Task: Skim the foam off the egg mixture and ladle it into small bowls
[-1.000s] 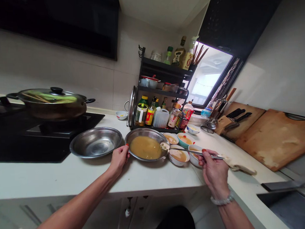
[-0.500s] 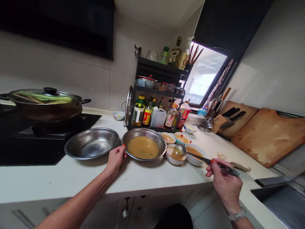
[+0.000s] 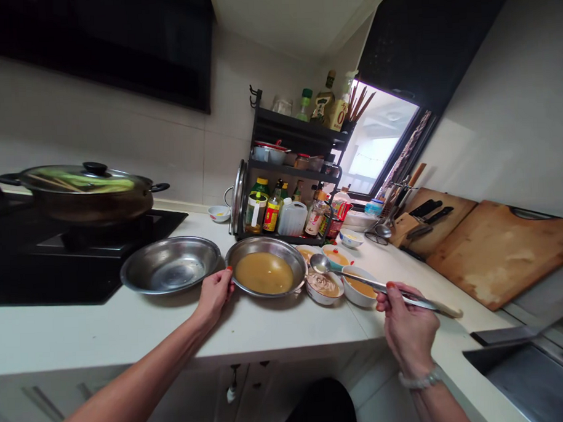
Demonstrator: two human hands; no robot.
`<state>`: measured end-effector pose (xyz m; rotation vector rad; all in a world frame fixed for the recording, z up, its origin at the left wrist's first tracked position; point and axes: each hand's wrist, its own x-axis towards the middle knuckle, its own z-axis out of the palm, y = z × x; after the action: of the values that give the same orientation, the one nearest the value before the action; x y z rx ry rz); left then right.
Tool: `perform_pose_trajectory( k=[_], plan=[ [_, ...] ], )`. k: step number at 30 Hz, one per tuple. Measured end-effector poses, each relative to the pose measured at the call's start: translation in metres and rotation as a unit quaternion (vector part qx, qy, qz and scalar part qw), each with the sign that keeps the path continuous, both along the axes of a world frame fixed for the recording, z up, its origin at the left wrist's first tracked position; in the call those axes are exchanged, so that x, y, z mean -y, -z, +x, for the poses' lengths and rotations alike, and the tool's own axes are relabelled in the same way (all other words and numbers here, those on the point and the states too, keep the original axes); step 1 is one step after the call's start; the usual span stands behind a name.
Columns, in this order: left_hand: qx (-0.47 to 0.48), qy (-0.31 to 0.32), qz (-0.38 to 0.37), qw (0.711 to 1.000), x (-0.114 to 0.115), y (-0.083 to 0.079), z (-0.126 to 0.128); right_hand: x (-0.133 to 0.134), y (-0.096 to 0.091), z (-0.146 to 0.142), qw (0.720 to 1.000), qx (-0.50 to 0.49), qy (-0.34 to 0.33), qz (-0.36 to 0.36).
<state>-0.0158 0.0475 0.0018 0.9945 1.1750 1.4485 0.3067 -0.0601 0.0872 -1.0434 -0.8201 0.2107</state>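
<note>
My left hand (image 3: 216,291) is closed at the left rim of a steel basin (image 3: 300,259) of cloudy yellow-brown liquid, with the thumb on top. In my right hand (image 3: 409,317) is the handle of a metal ladle (image 3: 319,263), slanting down to the left. Its scoop hangs over a small bowl (image 3: 325,295) whose liquid surface is swirled and rippled. To the right of that bowl stands a white bowl (image 3: 360,300) of orange-brown liquid, partly behind the ladle handle. Farther back are a teal-edged bowl (image 3: 337,255) and another bowl (image 3: 306,253), both with similar liquid.
Left of my hand stands a second steel basin (image 3: 170,267). A lidded pan (image 3: 96,202) sits on the black stove. Behind the basins is a black rack (image 3: 303,173) of bottles and jars. Cutting boards (image 3: 504,252) and a knife block (image 3: 406,228) stand right; a sink (image 3: 531,374) lies lower right.
The ladle scoop has risen and shifted left from the front small bowl, and that bowl's liquid is now swirling. My right hand has moved slightly left. The left hand stays at the basin rim.
</note>
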Motion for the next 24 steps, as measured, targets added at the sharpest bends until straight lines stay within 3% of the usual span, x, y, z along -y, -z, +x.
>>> perform_pose_trajectory(
  k=[3, 7, 15, 24],
  plan=[
    [0.006, 0.001, -0.004, 1.0, -0.001, 0.002, 0.0, -0.009, -0.003, -0.017, 0.999, -0.023, -0.039, -0.004],
    [0.016, 0.007, -0.006, 1.0, -0.002, 0.003, -0.001, -0.019, 0.001, -0.044, 0.994, 0.024, -0.096, -0.048],
    [0.007, 0.008, 0.003, 1.0, -0.002, 0.003, 0.001, -0.036, 0.031, -0.083, 0.974, 0.113, -0.177, -0.09],
    [0.028, 0.009, -0.001, 1.0, -0.002, 0.002, 0.001, -0.051, 0.032, -0.076, 0.979, -0.021, -0.182, -0.085]
  ],
)
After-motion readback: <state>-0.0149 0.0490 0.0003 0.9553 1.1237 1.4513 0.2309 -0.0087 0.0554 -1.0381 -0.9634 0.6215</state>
